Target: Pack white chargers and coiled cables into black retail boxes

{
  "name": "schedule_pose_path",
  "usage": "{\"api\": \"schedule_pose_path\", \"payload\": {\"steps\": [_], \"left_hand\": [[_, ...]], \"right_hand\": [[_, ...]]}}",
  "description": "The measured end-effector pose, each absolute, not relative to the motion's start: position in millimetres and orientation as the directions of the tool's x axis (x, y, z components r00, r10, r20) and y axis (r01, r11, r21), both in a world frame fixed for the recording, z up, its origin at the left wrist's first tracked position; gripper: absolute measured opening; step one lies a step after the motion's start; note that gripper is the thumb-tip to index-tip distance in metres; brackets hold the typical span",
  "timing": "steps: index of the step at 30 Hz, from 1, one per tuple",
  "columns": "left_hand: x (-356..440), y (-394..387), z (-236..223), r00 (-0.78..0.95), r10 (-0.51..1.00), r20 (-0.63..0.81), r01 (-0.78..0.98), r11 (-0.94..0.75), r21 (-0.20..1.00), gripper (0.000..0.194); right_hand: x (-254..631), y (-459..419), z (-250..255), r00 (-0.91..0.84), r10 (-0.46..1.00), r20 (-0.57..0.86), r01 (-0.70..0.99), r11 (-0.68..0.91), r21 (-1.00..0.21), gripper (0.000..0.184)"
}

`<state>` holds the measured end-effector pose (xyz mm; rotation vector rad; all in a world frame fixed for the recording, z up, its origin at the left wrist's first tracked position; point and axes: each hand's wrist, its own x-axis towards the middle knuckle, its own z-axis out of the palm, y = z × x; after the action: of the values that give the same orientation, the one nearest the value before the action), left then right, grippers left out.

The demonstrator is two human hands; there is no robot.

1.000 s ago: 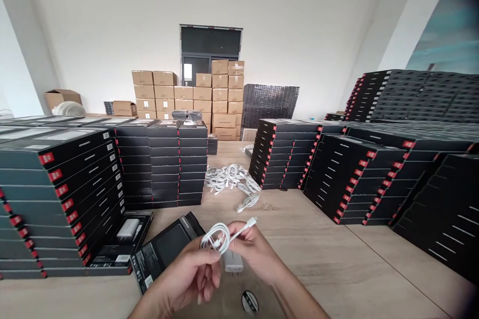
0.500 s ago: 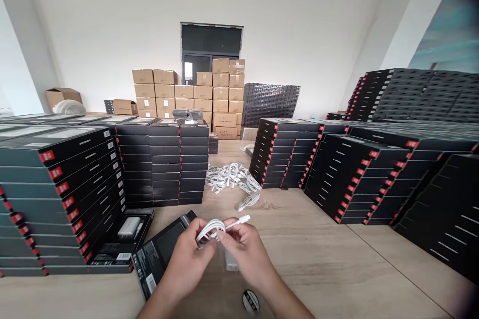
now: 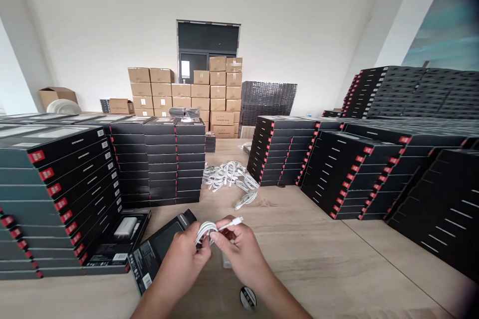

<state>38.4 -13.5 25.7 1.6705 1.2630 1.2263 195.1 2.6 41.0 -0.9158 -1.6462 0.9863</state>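
Coiled white cable (image 3: pixel 207 229), held over a pale wood-grain table (image 3: pixel 318 259), between tall stacks of flat black cardboard boxes with red tabs (image 3: pixel 160 164). To the left, a black rectangular cardboard box (image 3: pixel 160 240), set askew; farther back, a loose heap of white cables (image 3: pixel 226 174). Grip on the coil: nearly closed fingers of the left hand (image 3: pixel 187 254) at its left, likewise fingers of the right hand (image 3: pixel 241 249) at its right, slim white plug (image 3: pixel 237 221) projecting. Partly hidden below, a white block (image 3: pixel 226 262); nearest, a round black disc (image 3: pixel 247 298).
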Motion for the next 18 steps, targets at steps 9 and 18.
{"api": "schedule_pose_path", "payload": {"steps": [9, 18], "left_hand": [[45.1, -17.4, 20.2, 0.125, 0.969, 0.215, 0.338, -0.246, 0.908, 0.020], [47.8, -20.0, 29.9, 0.244, 0.969, -0.032, 0.008, 0.031, 1.000, 0.021]], "right_hand": [[210.1, 14.5, 42.9, -0.262, 0.938, 0.226, 0.538, 0.336, -0.773, 0.030], [211.4, 4.2, 55.6, -0.574, 0.793, 0.204, 0.737, 0.609, -0.292, 0.031]]}}
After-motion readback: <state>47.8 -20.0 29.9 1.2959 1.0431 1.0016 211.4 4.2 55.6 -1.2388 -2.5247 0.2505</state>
